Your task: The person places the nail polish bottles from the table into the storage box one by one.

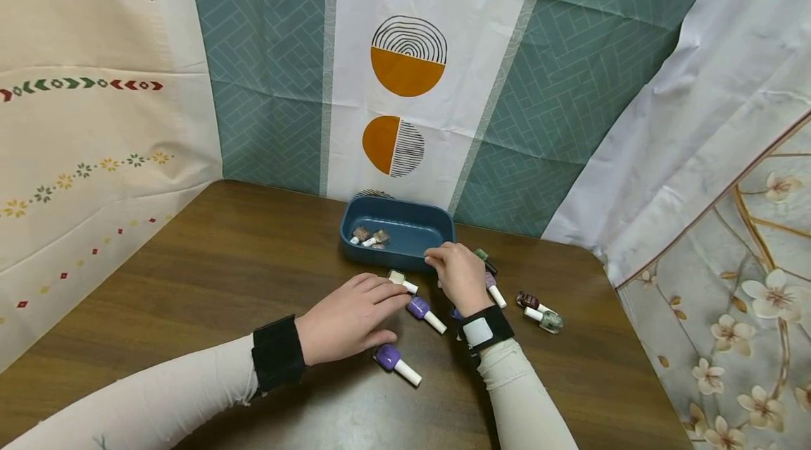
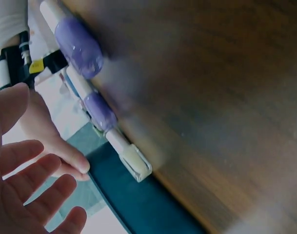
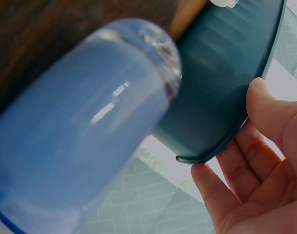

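Nail polish bottles lie before a dark blue-green box (image 1: 415, 237). My right hand (image 1: 460, 277) is at the box's front right corner; in the right wrist view the thumb (image 3: 261, 100) laps over the rim from outside, with the fingers beyond it. My left hand (image 1: 355, 316) hovers with loosely bent fingers, holding nothing. Nearest to it are a purple bottle (image 1: 388, 357), a second purple bottle (image 1: 418, 307) and a cream bottle (image 1: 397, 277), all white-capped. A blue bottle (image 3: 85, 122) looms close in the right wrist view; my right wrist mostly hides it in the head view.
Several small glittery bottles (image 1: 380, 236) lie in the box's left end. Right of my right hand are a green bottle (image 1: 483, 255), a pink-purple bottle (image 1: 489, 279), a dark red bottle (image 1: 527, 300) and a green glitter bottle (image 1: 551, 323). Curtains (image 1: 272, 84) hang behind the wooden table (image 1: 253, 253).
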The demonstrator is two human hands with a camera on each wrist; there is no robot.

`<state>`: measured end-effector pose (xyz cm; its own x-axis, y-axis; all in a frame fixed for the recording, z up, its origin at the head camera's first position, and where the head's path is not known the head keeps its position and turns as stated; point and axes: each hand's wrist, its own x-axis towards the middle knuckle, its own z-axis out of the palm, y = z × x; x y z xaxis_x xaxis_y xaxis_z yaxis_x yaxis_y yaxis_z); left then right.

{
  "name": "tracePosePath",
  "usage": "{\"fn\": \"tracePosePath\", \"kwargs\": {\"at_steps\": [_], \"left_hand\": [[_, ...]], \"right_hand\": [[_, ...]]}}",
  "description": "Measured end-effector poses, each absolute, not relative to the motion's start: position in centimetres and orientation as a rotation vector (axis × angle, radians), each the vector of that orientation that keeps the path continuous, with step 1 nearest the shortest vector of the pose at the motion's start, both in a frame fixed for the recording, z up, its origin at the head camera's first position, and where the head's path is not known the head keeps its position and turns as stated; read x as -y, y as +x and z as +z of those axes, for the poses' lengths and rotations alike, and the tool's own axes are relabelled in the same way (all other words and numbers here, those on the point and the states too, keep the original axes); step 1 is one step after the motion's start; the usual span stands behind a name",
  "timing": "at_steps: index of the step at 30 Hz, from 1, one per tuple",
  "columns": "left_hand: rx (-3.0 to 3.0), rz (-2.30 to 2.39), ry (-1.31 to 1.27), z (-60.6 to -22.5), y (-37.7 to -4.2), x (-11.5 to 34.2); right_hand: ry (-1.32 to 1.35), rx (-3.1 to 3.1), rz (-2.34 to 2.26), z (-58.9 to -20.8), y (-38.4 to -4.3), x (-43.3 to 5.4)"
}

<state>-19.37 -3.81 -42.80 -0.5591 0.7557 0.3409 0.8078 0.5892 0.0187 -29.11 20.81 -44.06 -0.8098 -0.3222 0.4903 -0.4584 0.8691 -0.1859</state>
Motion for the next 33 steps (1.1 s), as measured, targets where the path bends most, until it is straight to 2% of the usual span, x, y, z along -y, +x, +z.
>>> {"fn": "tracePosePath", "kwargs": {"at_steps": [18, 33], "left_hand": [[2.562, -0.234, -1.463, -44.8, -18.4, 3.1], [2.511, -0.19, -1.486, -45.4, -18.1, 3.0]], "right_hand": [[0.567, 2.599, 0.416, -44.3, -29.4, -21.0], [0.581, 2.588, 0.42, -44.2, -29.4, -20.9]]}}
